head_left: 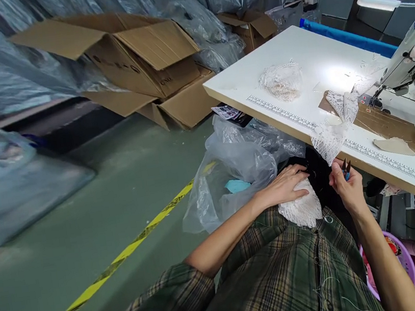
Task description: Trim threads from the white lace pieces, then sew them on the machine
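Observation:
My left hand [286, 184] lies with its fingers stretched out over a piece of white lace [302, 208] on my lap. My right hand [346, 185] is closed around small blue-handled thread snips [346, 169], their dark blades pointing up. Its thumb and forefinger are at the tip of a white lace strip [331, 140] that hangs over the table edge; whether they pinch it I cannot tell. The strip runs up towards the needle area of a sewing machine [413, 54]. A bundle of white lace [282, 81] sits farther back on the table.
The white sewing table [234, 72] has printed ruler marks along its front edge. Brown card [390, 122] lies by the machine. Clear plastic bags [232, 167] bunch under the table, left of my knees. Open cardboard boxes [148, 61] stand behind. A purple basket [405, 261] is at lower right.

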Motion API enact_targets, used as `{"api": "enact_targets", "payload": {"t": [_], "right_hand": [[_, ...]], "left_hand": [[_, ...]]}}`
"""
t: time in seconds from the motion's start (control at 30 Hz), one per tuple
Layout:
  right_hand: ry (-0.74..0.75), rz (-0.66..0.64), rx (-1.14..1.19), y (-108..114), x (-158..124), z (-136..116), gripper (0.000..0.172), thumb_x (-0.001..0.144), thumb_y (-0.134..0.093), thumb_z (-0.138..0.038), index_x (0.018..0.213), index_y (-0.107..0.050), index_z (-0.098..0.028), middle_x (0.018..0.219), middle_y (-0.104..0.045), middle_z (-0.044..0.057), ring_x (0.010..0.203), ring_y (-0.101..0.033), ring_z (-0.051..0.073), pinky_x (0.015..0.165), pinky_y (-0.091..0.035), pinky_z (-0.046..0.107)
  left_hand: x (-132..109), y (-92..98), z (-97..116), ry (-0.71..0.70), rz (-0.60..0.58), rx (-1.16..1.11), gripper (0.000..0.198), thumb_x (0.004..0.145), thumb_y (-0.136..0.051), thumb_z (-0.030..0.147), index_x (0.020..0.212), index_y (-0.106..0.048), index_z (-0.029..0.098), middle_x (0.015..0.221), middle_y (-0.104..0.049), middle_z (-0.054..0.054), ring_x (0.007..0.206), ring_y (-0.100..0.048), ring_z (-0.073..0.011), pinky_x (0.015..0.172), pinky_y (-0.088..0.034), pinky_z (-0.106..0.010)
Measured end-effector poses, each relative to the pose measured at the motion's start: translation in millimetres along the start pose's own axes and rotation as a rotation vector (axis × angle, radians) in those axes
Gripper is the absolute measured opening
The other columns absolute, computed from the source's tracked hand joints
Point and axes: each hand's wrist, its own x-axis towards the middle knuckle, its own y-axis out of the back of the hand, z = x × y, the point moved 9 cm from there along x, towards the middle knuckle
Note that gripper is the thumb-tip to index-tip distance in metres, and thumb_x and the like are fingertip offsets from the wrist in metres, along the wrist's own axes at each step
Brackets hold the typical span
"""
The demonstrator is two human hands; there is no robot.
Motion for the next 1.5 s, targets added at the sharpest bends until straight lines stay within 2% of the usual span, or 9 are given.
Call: {"api": "enact_targets", "payload": {"t": [0.1,0.2,0.37,0.47,0.57,0.7,0.87,1.27,1.5], "right_hand": [[0.052,0.011,-0.007,-3,-4,-12,0.052,0.074,-0.061,-0.071,0.074,-0.054,-0.019,0.048,-0.041,-0.007,0.043,-0.034,0.008,0.044,-0.032,0.024],[0.187,-0.042,-0.103,-12,-24,-31,0.040,0.082,-0.059,-0.056,0.067,-0.051,-0.020,0.051,-0.043,-0.005,0.046,-0.035,0.008,0.044,-0.030,0.022],[0.324,-0.485,-0.270,-56,-75,-41,0.026,0.088,-0.051,-0.035,0.067,-0.052,-0.021,0.054,-0.047,-0.003,0.048,-0.037,0.008,0.048,-0.032,0.023],[0.354,-0.664,-0.359,-68,-96,-39,0.018,0.085,-0.050,-0.025,0.068,-0.055,-0.021,0.055,-0.051,-0.003,0.050,-0.039,0.009,0.053,-0.032,0.025],[0.313,-0.706,-0.399,-64,-95,-34,0.016,0.084,-0.051,-0.025,0.070,-0.057,-0.020,0.058,-0.053,-0.003,0.052,-0.041,0.009,0.054,-0.033,0.024],[0.164,-0.496,-0.338,-35,-63,-22,0.027,0.089,-0.055,-0.043,0.084,-0.063,-0.018,0.065,-0.056,-0.001,0.056,-0.045,0.011,0.053,-0.036,0.023],[0.087,-0.253,-0.318,-7,-27,-8,0.057,0.096,-0.032,-0.061,0.089,-0.066,-0.017,0.068,-0.056,0.001,0.060,-0.048,0.013,0.054,-0.038,0.025],[0.141,-0.250,-0.345,-21,-11,-13,0.060,0.093,-0.032,-0.070,0.072,-0.055,-0.019,0.059,-0.046,-0.003,0.054,-0.039,0.011,0.053,-0.031,0.026],[0.137,-0.325,-0.411,-27,-19,-13,0.054,0.094,-0.032,-0.065,0.070,-0.049,-0.021,0.060,-0.048,-0.002,0.055,-0.040,0.011,0.053,-0.030,0.026]], "left_hand": [[6,12.6,5,-0.020,0.088,-0.340,0.045,0.084,-0.069,0.048,0.116,-0.066,0.016,0.131,-0.059,-0.016,0.125,-0.053,-0.0274,0.110,-0.038,-0.042],[12,12.8,7,0.040,0.051,-0.858,0.070,0.070,-0.071,0.072,0.111,-0.066,0.015,0.115,-0.067,-0.014,0.108,-0.063,-0.0251,0.097,-0.047,-0.038],[15,1.4,25,0.127,-0.138,-1.381,0.094,0.051,-0.078,0.078,0.116,-0.062,0.013,0.102,-0.071,-0.016,0.080,-0.067,-0.0198,0.073,-0.051,-0.030],[14,3.4,29,0.148,-0.152,-1.330,0.085,0.050,-0.090,0.059,0.115,-0.061,0.013,0.093,-0.073,-0.012,0.071,-0.064,-0.0144,0.064,-0.046,-0.023],[11,7.0,24,0.213,-0.112,-1.183,0.069,0.052,-0.093,0.043,0.108,-0.065,0.013,0.082,-0.071,-0.003,0.070,-0.062,-0.0117,0.066,-0.045,-0.022],[12,15.6,20,0.218,-0.045,-1.025,0.053,0.059,-0.089,0.046,0.095,-0.072,0.012,0.083,-0.070,-0.002,0.073,-0.061,-0.0112,0.069,-0.045,-0.022],[15,25.3,22,0.190,0.025,-0.859,0.047,0.068,-0.080,0.056,0.088,-0.074,0.013,0.089,-0.073,-0.005,0.083,-0.062,-0.0153,0.075,-0.046,-0.024],[14,29.6,30,0.138,0.024,-0.843,0.037,0.076,-0.074,0.049,0.085,-0.075,0.014,0.088,-0.074,-0.004,0.086,-0.065,-0.0164,0.079,-0.048,-0.024],[12,25.3,30,0.189,-0.010,-0.898,0.036,0.072,-0.077,0.048,0.076,-0.071,0.013,0.072,-0.067,0.000,0.068,-0.057,-0.0105,0.065,-0.043,-0.021]]}}
